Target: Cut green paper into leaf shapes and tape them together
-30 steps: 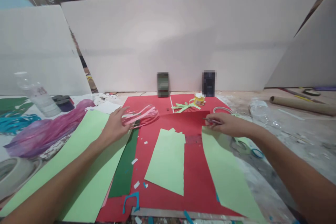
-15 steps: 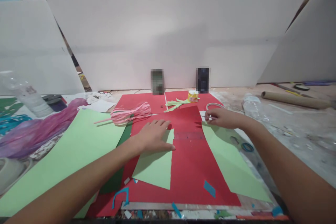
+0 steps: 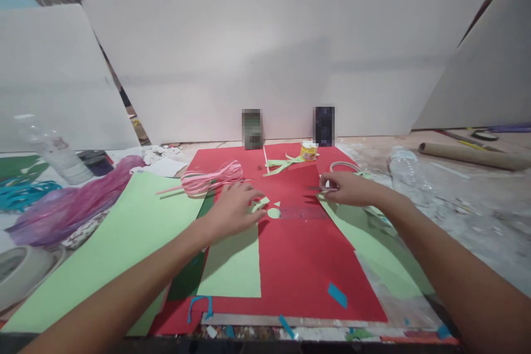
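My left hand is palm down with fingers apart, above the top end of a light green paper piece on the red paper. Between its thumb and fingertips shows a small green scrap; whether they touch it is unclear. Just right of the thumb lies a green paper circle, beside a faint transparent ruler. My right hand is closed around scissors, the blades pointing left above the red paper. Its fingers hide most of the handles. A large light green sheet lies below that hand.
At the left are pink streamers on a stick, another green sheet, a tape roll and a water bottle. A yellow tub sits at the back. Rightward are a plastic bottle and a cardboard tube.
The small green sheet has shifted left under my left hand. A green circle and small scraps now show by the thumb. The scissors blades are now more visible, and the view has swung slightly left.
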{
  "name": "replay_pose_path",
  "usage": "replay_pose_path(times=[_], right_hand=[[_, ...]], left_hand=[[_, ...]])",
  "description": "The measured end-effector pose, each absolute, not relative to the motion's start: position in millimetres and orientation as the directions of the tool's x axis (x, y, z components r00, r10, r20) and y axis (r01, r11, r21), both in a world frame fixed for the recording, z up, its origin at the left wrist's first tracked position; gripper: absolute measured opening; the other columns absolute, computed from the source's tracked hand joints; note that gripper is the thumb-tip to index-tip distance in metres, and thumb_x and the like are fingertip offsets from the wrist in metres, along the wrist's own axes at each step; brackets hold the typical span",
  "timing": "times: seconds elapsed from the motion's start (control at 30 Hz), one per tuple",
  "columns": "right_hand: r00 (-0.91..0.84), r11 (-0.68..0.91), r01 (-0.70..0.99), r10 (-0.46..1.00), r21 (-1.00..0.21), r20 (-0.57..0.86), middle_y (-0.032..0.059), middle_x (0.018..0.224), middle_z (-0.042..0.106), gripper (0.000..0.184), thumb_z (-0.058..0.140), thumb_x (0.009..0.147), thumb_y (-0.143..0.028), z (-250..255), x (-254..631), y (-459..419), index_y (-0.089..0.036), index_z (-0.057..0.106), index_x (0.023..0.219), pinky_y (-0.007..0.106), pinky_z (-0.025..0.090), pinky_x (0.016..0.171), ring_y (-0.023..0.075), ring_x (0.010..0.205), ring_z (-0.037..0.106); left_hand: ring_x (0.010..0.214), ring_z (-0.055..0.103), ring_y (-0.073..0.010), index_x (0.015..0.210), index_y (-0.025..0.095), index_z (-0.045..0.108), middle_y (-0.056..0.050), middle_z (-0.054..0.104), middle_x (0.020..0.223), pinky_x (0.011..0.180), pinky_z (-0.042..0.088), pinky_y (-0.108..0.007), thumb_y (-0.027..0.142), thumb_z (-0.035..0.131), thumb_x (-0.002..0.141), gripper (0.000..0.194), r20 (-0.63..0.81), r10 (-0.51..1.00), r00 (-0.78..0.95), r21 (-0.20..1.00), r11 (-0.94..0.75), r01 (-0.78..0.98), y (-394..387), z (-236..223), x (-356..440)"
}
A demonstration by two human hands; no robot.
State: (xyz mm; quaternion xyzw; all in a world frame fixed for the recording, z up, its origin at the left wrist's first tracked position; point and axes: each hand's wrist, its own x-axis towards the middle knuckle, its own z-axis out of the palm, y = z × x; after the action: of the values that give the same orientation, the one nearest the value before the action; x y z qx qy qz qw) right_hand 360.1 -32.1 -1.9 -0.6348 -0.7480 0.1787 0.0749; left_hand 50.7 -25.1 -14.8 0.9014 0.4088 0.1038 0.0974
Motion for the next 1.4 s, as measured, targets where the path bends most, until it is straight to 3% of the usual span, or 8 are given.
replay_pose_path(times=[0.07, 0.2, 0.4, 0.6, 0.87, 1.0, 1.17, 1.4], right_hand=[[-0.2, 0.132, 0.932, 0.964, -0.336, -0.177, 0.0061, 0.081, 0.062, 0.027, 0.06, 0.072, -0.041, -2, 354, -34, -0.019, 0.055, 0.087, 0.027, 0.037, 0.057, 0.0192, 0.068, 0.055], [-0.296, 0.207, 0.916, 0.927, -0.343, -0.23, 0.0062, 0.085, 0.064, 0.037, 0.061, 0.072, -0.053, 3, 339, -45, -0.021, 0.058, 0.089, 0.027, 0.037, 0.057, 0.022, 0.073, 0.058], [-0.381, 0.263, 0.877, 0.89, -0.402, -0.249, 0.0055, 0.085, 0.067, 0.026, 0.064, 0.073, -0.042, 4, 321, -54, -0.022, 0.065, 0.09, 0.027, 0.038, 0.058, 0.0213, 0.074, 0.06], [-0.376, 0.259, 0.875, 0.896, -0.408, -0.237, 0.0069, 0.094, 0.067, 0.029, 0.065, 0.072, -0.038, 0, 319, -51, -0.021, 0.065, 0.096, 0.028, 0.041, 0.061, 0.0221, 0.079, 0.061], [-0.38, 0.3, 0.866, 0.915, -0.399, -0.137, 0.0084, 0.097, 0.065, 0.036, 0.061, 0.076, -0.037, 2, 312, -54, -0.02, 0.062, 0.108, 0.029, 0.042, 0.07, 0.0228, 0.087, 0.059], [-0.423, 0.324, 0.866, 0.881, -0.382, -0.213, 0.0088, 0.098, 0.06, 0.031, 0.066, 0.07, -0.033, -2, 316, -53, -0.02, 0.063, 0.098, 0.028, 0.041, 0.066, 0.0212, 0.081, 0.057], [-0.404, 0.326, 0.888, 0.89, -0.325, -0.21, 0.0073, 0.09, 0.058, 0.016, 0.061, 0.074, -0.033, -10, 318, -53, -0.019, 0.056, 0.081, 0.027, 0.037, 0.06, 0.0189, 0.073, 0.053], [-0.384, 0.262, 0.88, 0.883, -0.397, -0.27, 0.0047, 0.084, 0.06, 0.025, 0.058, 0.066, -0.016, -16, 313, -51, -0.019, 0.051, 0.089, 0.024, 0.034, 0.056, 0.0164, 0.068, 0.052]], left_hand=[[0.104, 0.054, -0.0305, 0.104, 0.021, 0.066, -0.01, 0.065, 0.102, 0.09, 0.038, -0.045, 0.044, 0.051, 0.082, 0.035, 0.054, 0.756, 0.652, 0.215, -0.647, 0.732, -27, -14, 70], [0.083, 0.061, -0.0244, 0.089, 0.019, 0.067, -0.007, 0.068, 0.089, 0.069, 0.043, -0.032, 0.038, 0.06, 0.072, 0.027, -0.157, 0.759, 0.632, 0.344, -0.558, 0.755, -14, -15, 89], [0.062, 0.059, -0.0147, 0.074, 0.019, 0.066, -0.001, 0.067, 0.072, 0.051, 0.038, -0.022, 0.033, 0.064, 0.063, 0.017, -0.3, 0.689, 0.66, 0.475, -0.492, 0.73, 9, -18, 85], [0.06, 0.054, -0.013, 0.085, 0.019, 0.066, 0.0, 0.064, 0.073, 0.049, 0.033, -0.022, 0.03, 0.063, 0.061, 0.026, -0.257, 0.704, 0.662, 0.528, -0.472, 0.706, 10, -22, 83], [0.051, 0.042, -0.0102, 0.06, 0.018, 0.062, 0.003, 0.052, 0.056, 0.048, 0.028, -0.024, 0.032, 0.062, 0.062, 0.014, -0.271, 0.67, 0.691, 0.537, -0.491, 0.686, 15, -22, 81], [0.05, 0.037, -0.0093, 0.056, 0.017, 0.058, 0.003, 0.045, 0.053, 0.047, 0.025, -0.024, 0.032, 0.058, 0.066, 0.018, -0.197, 0.687, 0.699, 0.55, -0.512, 0.659, 12, -22, 75], [0.052, 0.044, -0.0103, 0.059, 0.017, 0.059, 0.003, 0.051, 0.056, 0.046, 0.027, -0.024, 0.028, 0.06, 0.064, 0.012, -0.113, 0.735, 0.668, 0.556, -0.511, 0.656, 9, -24, 69], [0.07, 0.061, -0.0158, 0.088, 0.016, 0.068, -0.004, 0.068, 0.08, 0.056, 0.04, -0.022, 0.03, 0.065, 0.066, 0.026, -0.037, 0.794, 0.607, 0.596, -0.47, 0.651, 8, -37, 69]])
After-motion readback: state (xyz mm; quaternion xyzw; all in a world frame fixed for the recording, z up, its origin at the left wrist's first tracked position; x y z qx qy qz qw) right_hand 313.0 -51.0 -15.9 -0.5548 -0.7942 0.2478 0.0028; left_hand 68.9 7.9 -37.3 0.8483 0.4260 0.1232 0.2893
